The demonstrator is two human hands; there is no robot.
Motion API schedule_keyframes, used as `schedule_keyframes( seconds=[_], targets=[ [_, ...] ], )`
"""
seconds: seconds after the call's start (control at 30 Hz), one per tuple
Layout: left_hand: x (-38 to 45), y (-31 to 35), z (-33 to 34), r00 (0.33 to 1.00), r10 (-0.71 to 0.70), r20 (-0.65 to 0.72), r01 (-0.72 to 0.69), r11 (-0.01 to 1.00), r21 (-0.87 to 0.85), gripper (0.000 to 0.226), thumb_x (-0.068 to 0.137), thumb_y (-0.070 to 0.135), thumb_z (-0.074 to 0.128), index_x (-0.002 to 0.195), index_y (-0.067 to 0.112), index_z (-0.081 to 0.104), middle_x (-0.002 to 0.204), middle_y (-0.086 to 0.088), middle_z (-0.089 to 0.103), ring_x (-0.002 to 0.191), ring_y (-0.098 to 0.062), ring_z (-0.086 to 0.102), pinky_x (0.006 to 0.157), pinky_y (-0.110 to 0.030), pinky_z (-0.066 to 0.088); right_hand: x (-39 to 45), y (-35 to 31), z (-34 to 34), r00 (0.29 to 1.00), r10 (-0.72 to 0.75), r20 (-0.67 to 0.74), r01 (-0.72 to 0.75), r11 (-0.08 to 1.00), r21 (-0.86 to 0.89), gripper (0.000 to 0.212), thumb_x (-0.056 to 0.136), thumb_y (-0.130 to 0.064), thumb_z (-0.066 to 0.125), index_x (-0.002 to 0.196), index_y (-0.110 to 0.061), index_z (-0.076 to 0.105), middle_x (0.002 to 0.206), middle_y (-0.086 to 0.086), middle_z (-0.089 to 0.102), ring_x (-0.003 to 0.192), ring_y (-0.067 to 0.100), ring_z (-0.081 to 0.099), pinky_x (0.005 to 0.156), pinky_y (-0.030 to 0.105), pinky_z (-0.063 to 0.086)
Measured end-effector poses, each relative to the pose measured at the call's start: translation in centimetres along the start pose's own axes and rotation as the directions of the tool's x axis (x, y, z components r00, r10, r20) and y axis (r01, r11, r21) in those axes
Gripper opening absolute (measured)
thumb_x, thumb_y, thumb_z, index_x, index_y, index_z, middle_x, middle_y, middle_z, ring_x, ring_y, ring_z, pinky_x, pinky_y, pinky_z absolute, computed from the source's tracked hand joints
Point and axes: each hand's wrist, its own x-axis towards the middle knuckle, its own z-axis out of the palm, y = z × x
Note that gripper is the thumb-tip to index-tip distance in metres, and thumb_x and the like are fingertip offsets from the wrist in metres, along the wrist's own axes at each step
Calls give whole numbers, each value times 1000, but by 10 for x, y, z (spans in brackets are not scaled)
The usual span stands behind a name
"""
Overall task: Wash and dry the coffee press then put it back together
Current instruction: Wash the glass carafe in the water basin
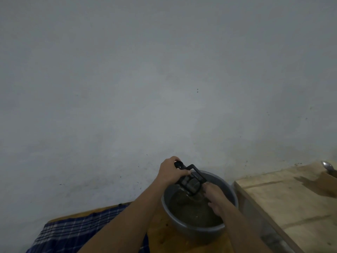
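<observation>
My left hand [172, 172] is clenched on the press [189, 179] at its top end, holding it tilted over the basin's [229, 187] far rim; my right hand [216, 199], just below that grip, dips into the murky water [193, 210], and I cannot tell whether it grasps anything; a checked cloth [76, 232] lies well left.
</observation>
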Motion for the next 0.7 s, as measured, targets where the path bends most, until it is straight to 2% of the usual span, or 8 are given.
schedule_keyframes(
  seconds=[0.1, 0.2, 0.3, 0.37, 0.53, 0.57, 0.63, 0.7],
  targets=[
    [-1, -4, -3, 1000, -14, -3, 14, 1000, -27, 52, 76, 28, 80, 118, 10, 57, 114, -7, 59, 95, -19, 54, 86, -29, 52, -1, 1, 5, 1000, -9, 15, 9, 1000, -2, 14, 99, -19, 43, 92, -19, 55, 103, 3, 56, 99, 20, 49, 90, 38, 31],
    [-2, -8, -6, 999, -40, -8, 39, 995, -94, 50, 77, 27, 79, 118, 10, 56, 107, -3, 55, 97, -21, 55, 90, -33, 54, -4, -1, 7, 998, -55, 10, 55, 998, -32, 16, 99, -17, 42, 98, -15, 58, 106, 7, 59, 95, 19, 53, 87, 35, 34],
    [-4, -12, -9, 998, -66, -12, 63, 982, -181, 51, 79, 29, 77, 121, 12, 53, 109, -3, 52, 98, -22, 57, 84, -30, 55, -9, -6, 7, 992, -118, -39, 115, 992, -59, 21, 100, -18, 39, 110, -12, 58, 114, 9, 61, 103, 21, 56, 83, 33, 38],
    [-5, -16, -9, 998, -65, -18, 60, 979, -197, 50, 81, 31, 75, 122, 13, 52, 111, -4, 52, 99, -22, 57, 85, -29, 56, -12, -11, 8, 988, -146, -49, 140, 985, -98, 18, 101, -17, 38, 106, -14, 55, 112, 8, 60, 99, 18, 55, 78, 31, 41],
    [-8, -23, -11, 996, -92, -14, 83, 946, -315, 51, 85, 31, 72, 127, 14, 48, 117, -4, 51, 104, -23, 56, 90, -35, 56, -18, -24, 9, 979, -191, -66, 172, 960, -222, 25, 101, -20, 37, 118, -11, 53, 118, 13, 57, 98, 20, 54, 95, 39, 46],
    [-9, -24, -12, 995, -100, -9, 90, 930, -356, 51, 85, 30, 71, 128, 14, 48, 119, -5, 51, 105, -24, 57, 90, -37, 56, -20, -26, 10, 974, -213, -78, 191, 955, -226, 27, 101, -20, 37, 123, -10, 50, 125, 14, 54, 102, 21, 53, 97, 39, 44],
    [-11, -28, -14, 989, -146, 13, 135, 870, -474, 50, 86, 29, 70, 129, 14, 48, 124, -8, 53, 103, -25, 57, 89, -41, 57, -24, -30, 11, 957, -267, -111, 243, 951, -191, 42, 101, -21, 40, 141, -10, 37, 145, 12, 40, 125, 26, 44, 105, 40, 35],
    [-17, -34, -15, 973, -223, 56, 213, 786, -581, 48, 87, 30, 70, 127, 15, 49, 127, -13, 55, 103, -26, 58, 87, -46, 58, -32, -33, 12, 949, -290, -121, 271, 950, -151, 54, 100, -26, 44, 149, -14, 25, 154, 9, 30, 138, 27, 33, 110, 40, 30]
  ],
)
